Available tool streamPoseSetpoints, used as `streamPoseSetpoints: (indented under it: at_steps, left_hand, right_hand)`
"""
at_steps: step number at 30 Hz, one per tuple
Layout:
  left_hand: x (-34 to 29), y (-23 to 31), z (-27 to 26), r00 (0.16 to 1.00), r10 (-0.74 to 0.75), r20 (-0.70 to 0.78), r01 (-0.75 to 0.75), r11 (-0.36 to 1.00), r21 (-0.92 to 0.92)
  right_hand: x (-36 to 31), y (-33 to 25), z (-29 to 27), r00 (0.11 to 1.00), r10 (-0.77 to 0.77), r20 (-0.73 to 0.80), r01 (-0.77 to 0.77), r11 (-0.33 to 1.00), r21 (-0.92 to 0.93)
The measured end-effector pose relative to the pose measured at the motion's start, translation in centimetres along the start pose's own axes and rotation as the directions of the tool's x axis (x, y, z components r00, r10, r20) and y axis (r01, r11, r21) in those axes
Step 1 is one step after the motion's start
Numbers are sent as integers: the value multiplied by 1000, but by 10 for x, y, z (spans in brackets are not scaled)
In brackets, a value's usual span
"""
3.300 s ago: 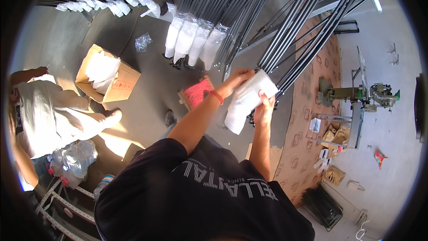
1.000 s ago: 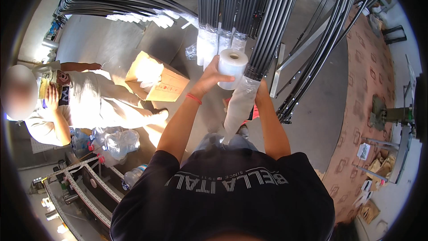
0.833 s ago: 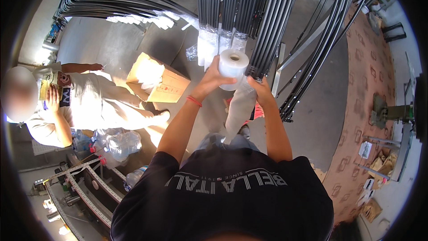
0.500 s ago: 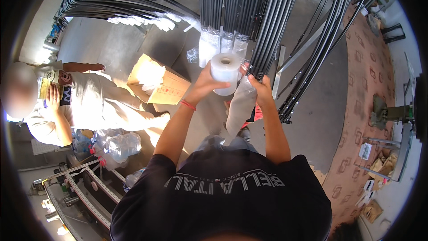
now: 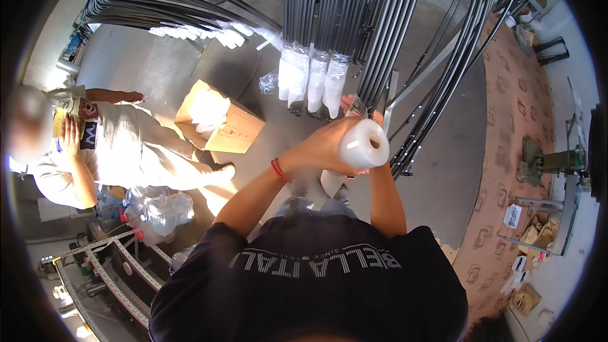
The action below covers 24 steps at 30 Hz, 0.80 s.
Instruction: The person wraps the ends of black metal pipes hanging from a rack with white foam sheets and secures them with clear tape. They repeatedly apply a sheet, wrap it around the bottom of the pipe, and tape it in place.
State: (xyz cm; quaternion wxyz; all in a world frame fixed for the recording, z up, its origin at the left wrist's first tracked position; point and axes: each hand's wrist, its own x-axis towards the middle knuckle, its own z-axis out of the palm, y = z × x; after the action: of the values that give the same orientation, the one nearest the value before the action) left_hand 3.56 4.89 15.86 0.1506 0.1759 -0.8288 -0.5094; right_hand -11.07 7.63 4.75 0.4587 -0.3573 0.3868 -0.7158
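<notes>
My left hand is wrapped round a roll of clear stretch film, its cardboard core facing up at me. The roll sits over the lower end of a bundle of black metal tubes, and film is stretched across the tubes just above it. My right hand grips this bundle near its end; the roll hides most of the hand, with a few fingertips showing on the bundle's left. A pale sleeve covering the bundle's end shows below my left hand, largely hidden.
More black tube bundles with film-wrapped white ends hang just left. Bent black tubes lie farther left, other tubes at right. An open cardboard box stands on the floor near another person. Plastic bottles lie lower left.
My left hand has carried the film roll rightward and down, across the front of the bundle, tilting it. The roll now covers much of my right hand, which stays at the bundle.
</notes>
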Motion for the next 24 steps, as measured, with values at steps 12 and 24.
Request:
streamPoseSetpoints:
  at_steps: [12,24]
  left_hand:
    - [27,-10,6,996,46,71,-48,998,30]
    - [61,-37,-4,937,-40,348,157,936,-315]
  right_hand:
    - [-85,-42,37,924,0,-382,187,872,453]
    - [-103,-56,16,852,6,-524,133,965,226]
